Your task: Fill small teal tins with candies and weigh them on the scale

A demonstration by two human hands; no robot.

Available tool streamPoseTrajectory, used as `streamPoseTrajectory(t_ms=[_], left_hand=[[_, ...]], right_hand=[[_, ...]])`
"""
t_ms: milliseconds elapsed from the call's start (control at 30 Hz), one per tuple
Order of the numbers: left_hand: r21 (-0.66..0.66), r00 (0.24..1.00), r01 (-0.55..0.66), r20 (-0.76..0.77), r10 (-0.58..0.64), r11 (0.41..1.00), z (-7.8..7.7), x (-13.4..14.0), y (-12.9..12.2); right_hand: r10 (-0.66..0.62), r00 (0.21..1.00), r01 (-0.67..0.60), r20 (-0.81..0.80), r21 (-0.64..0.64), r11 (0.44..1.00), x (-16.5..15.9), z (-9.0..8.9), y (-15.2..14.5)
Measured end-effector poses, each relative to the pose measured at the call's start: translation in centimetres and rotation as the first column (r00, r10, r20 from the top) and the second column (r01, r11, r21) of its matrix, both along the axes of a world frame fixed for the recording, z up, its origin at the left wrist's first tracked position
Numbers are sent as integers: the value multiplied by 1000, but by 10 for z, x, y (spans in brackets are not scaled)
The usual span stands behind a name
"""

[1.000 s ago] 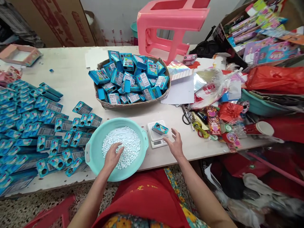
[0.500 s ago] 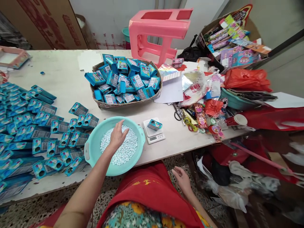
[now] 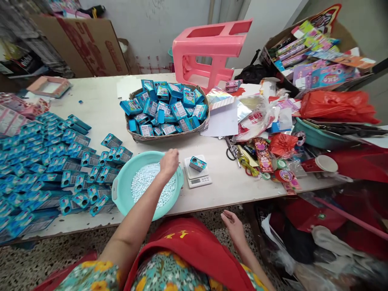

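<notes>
My left hand [image 3: 169, 163] is closed above the right part of a mint-green plastic basin [image 3: 123, 190]. What its curled fingers hold, if anything, is hidden. Small pale-blue candies [image 3: 144, 180] cover the basin's bottom. Just right of that hand, a white digital scale [image 3: 200, 181] carries one small blue tin [image 3: 198, 164] with a dark round opening in its end. Low in front of the table edge hangs my right hand [image 3: 234, 227], its fingers loosely stretched and nothing visible in them.
Rows of blue tins [image 3: 65, 163] fill the table's left side. Behind the basin, a basket [image 3: 169, 136] is heaped with more tins. A pink stool [image 3: 209, 48] stands at the back. Scissors [image 3: 232, 151], plastic bags and packaging clutter the right.
My left hand has risen from the candies and moved right toward the scale, its fingers closing. The view has turned a little left. My right hand stays low.
</notes>
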State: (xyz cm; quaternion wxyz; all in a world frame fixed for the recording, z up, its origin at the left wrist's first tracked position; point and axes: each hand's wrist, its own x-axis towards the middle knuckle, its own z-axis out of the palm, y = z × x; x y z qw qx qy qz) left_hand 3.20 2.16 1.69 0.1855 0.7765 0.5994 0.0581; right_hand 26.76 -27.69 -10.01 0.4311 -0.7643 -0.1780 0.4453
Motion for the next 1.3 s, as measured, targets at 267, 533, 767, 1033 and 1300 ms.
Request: streamPoseTrajectory(t_ms=[267,533,767,1033,1300], left_hand=[[-443,999,-31,20,44,896,-68,-94,-119],[-640,632,-281,438,640,716,-66,-129,-130],[-752,-175,-310,646,743,581,-33,-131,-113],[-596,-547,-426,769,331,681,23,-97,-99],[-546,-498,-610,828,258,574,18,-95,-93]], right_hand=[[144,951,-214,274,249,945,-11,24,112],[328,814,-486,479,253,836,-36,64,227],[410,640,-753,650,426,501,-101,127,214],[600,293,-955,744,193,226,-188,94,195],[610,295,-954,735,192,230,-199,101,201]])
